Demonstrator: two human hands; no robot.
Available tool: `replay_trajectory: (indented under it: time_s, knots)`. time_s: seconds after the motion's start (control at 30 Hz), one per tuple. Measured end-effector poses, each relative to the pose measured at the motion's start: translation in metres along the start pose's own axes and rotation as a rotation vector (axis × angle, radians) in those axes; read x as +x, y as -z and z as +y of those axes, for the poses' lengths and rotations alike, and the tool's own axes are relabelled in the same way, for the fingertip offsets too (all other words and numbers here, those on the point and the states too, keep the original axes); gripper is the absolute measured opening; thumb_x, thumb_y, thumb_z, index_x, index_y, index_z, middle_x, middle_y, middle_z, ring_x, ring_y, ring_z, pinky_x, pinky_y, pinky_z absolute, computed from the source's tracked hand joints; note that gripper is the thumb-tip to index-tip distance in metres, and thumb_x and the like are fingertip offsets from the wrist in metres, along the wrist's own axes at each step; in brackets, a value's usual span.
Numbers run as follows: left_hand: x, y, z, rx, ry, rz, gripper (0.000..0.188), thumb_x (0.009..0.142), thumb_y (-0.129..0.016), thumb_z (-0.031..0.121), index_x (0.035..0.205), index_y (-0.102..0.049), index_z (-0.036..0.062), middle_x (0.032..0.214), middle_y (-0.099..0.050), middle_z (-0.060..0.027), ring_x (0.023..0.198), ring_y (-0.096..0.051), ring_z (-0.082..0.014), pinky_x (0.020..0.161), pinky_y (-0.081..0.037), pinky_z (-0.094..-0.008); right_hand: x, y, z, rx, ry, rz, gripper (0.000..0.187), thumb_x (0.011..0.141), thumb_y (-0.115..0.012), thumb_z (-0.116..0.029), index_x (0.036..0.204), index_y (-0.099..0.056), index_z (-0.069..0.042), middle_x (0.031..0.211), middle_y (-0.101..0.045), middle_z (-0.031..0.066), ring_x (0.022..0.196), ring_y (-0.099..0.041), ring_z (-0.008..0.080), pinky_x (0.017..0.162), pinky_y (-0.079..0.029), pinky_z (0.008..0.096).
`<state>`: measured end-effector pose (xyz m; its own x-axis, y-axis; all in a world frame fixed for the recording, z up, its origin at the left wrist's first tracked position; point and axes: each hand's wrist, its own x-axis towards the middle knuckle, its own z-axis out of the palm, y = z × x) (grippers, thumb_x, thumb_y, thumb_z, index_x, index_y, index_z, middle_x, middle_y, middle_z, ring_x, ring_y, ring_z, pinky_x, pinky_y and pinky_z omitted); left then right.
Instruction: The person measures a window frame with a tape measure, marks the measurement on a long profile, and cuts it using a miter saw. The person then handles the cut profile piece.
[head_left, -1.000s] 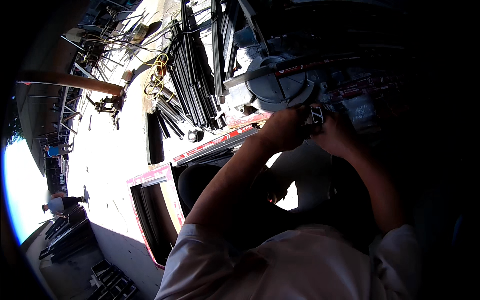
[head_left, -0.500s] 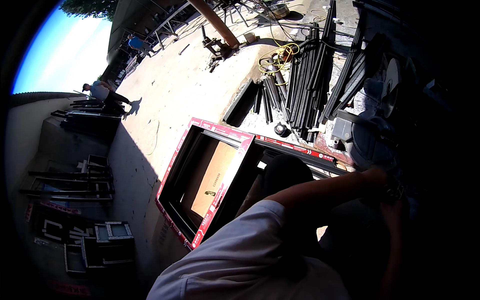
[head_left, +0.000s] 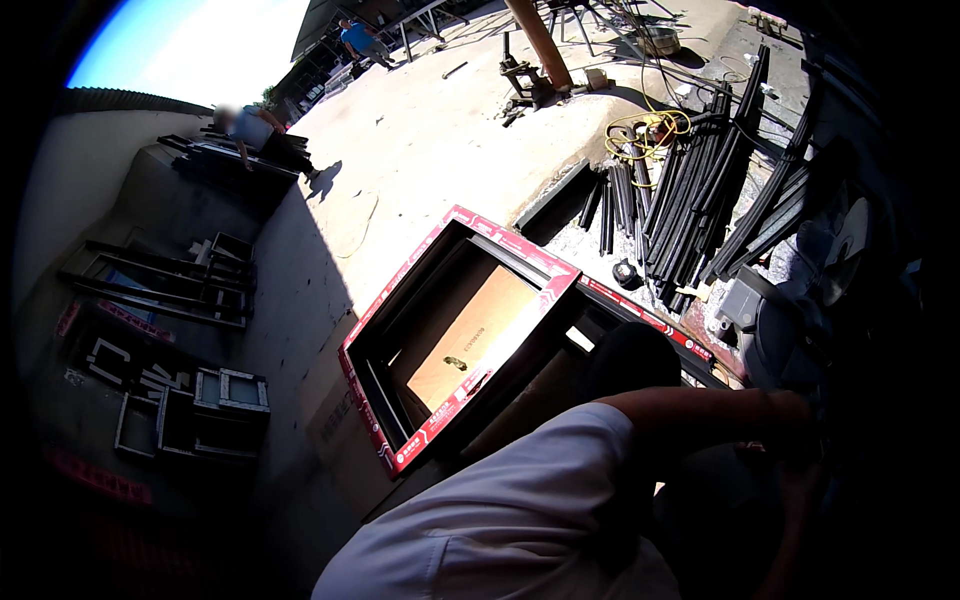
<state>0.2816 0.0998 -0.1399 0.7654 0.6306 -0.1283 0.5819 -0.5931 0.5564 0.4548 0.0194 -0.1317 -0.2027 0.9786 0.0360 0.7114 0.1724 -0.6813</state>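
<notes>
My left arm, in a pale sleeve, reaches across to the right, where my left hand (head_left: 796,412) lies in deep shadow. Just below it is my right hand (head_left: 803,468), its forearm rising from the lower edge. The two hands are close together; darkness hides their fingers and anything between them. Left of my arm, a dark rectangular window frame (head_left: 562,272) with red-and-white protective film stands tilted. Through its opening shows brown cardboard (head_left: 490,325) with a small dark scrap (head_left: 456,363) on it. Another dark profile with red film (head_left: 650,318) extends from behind the frame toward the right.
Bundled black metal profiles (head_left: 690,190) and a yellow cable (head_left: 640,150) lie ahead to the right, beside a dark machine with a round disc (head_left: 850,240). Stacked frames (head_left: 160,280) line the left wall. Two people (head_left: 262,135) are farther off, near a brown post (head_left: 540,45).
The view has turned left, so the surroundings sit farther right. The nearer person at left has changed arm and body posture. My hands stay close together in shadow at the right.
</notes>
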Motion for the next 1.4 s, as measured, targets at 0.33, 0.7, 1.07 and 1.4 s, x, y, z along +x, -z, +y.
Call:
replay_trajectory:
  time_s: [0.33, 0.7, 1.07, 1.4]
  knots:
    - [-0.004, 0.013, 0.009, -0.026, 0.019, 0.012, 0.038, 0.087, -0.074, 0.045, 0.115, -0.077, 0.0208, 0.105, -0.077, -0.0124, 0.098, -0.075, -0.0342, 0.082, -0.059, -0.0456, 0.004, -0.006, 0.021, 0.010, 0.042, 0.021, 0.035, 0.091, -0.075, -0.022, 0.086, -0.066, 0.012, 0.078, -0.069, 0.0284, 0.069, -0.064, 0.0191, 0.061, -0.044, 0.0495]
    - [-0.025, 0.041, 0.032, -0.109, 0.028, -0.078, 0.039, 0.095, -0.070, 0.040, 0.122, -0.072, 0.0120, 0.108, -0.076, -0.0171, 0.106, -0.073, -0.0367, 0.088, -0.058, -0.0471, -0.002, 0.003, 0.032, -0.155, -0.111, -0.117, 0.046, 0.092, -0.074, -0.041, 0.102, -0.072, 0.004, 0.101, -0.073, 0.0278, 0.092, -0.074, 0.0349, 0.076, -0.053, 0.0493]
    - [-0.022, 0.037, 0.030, -0.216, 0.097, -0.043, 0.039, 0.093, -0.074, 0.029, 0.120, -0.064, 0.0026, 0.105, -0.074, -0.0223, 0.098, -0.073, -0.0403, 0.082, -0.058, -0.0460, -0.001, 0.012, -0.007, -0.069, -0.089, -0.105, 0.030, 0.091, -0.074, -0.022, 0.115, -0.070, -0.005, 0.097, -0.076, 0.0165, 0.088, -0.076, 0.0332, 0.077, -0.060, 0.0435]
    - [-0.025, 0.035, 0.029, -0.206, 0.148, -0.085, 0.041, 0.098, -0.073, 0.020, 0.133, -0.061, 0.0029, 0.112, -0.076, -0.0186, 0.106, -0.074, -0.0338, 0.091, -0.058, -0.0428, -0.006, 0.021, -0.028, 0.013, -0.092, -0.046, 0.034, 0.091, -0.074, -0.018, 0.121, -0.068, -0.005, 0.111, -0.074, 0.0172, 0.100, -0.074, 0.0333, 0.083, -0.061, 0.0433]
